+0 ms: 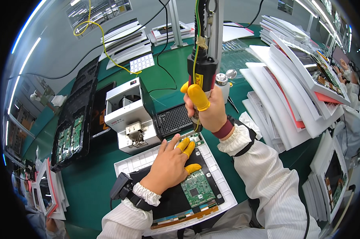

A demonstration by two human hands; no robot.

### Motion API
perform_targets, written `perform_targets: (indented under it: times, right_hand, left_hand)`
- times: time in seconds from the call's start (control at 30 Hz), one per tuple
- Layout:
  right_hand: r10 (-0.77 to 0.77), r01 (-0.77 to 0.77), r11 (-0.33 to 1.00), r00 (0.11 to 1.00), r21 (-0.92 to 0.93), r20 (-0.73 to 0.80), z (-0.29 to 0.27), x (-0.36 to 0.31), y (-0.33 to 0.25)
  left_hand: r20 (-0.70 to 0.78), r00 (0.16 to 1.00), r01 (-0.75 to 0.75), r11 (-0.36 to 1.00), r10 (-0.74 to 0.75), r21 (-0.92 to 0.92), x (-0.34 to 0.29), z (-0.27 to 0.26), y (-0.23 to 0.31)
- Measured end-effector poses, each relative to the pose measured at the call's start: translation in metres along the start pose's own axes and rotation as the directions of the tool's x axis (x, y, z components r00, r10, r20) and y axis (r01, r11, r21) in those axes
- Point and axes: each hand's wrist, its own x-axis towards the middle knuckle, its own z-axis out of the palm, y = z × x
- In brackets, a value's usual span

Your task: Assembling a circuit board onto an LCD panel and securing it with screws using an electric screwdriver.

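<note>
My right hand (206, 105), with yellow finger cots, is closed round an upright electric screwdriver (203, 69). The screwdriver's lower end points down toward the far end of a display panel assembly in a white foam tray (223, 189). My left hand (168, 165) rests on the dark panel with fingers stretched and apart, yellow cots on some of them. Its cot-covered fingers lie close to a small green board (196, 138) at the far end. Nearer to me sits a larger green circuit board (198, 189), just beside the thumb. Whether the bit touches a screw cannot be made out.
A white boxy machine (130, 115) stands beyond the tray, next to a black perforated mat (174, 120). At left is a black tray (74, 123) of circuit boards. White foam trays (279, 91) are stacked at right. Tweezers (233, 104) lie near a dispenser bottle (223, 85).
</note>
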Motion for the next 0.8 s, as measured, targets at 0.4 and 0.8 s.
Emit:
perform_targets:
  times: [0.4, 0.8]
  right_hand:
    - [-0.004, 0.010, 0.988, 0.999, 0.153, -0.044, 0.003, 0.000, 0.005]
    - [0.074, -0.087, 0.978, 0.995, 0.189, 0.073, 0.000, -0.002, 0.010]
  left_hand:
    - [-0.022, 1.000, -0.012, 1.000, 0.012, 0.004, -0.001, 0.003, -0.001]
    - [-0.049, 0.999, -0.019, 1.000, 0.019, -0.012, 0.001, 0.005, -0.001]
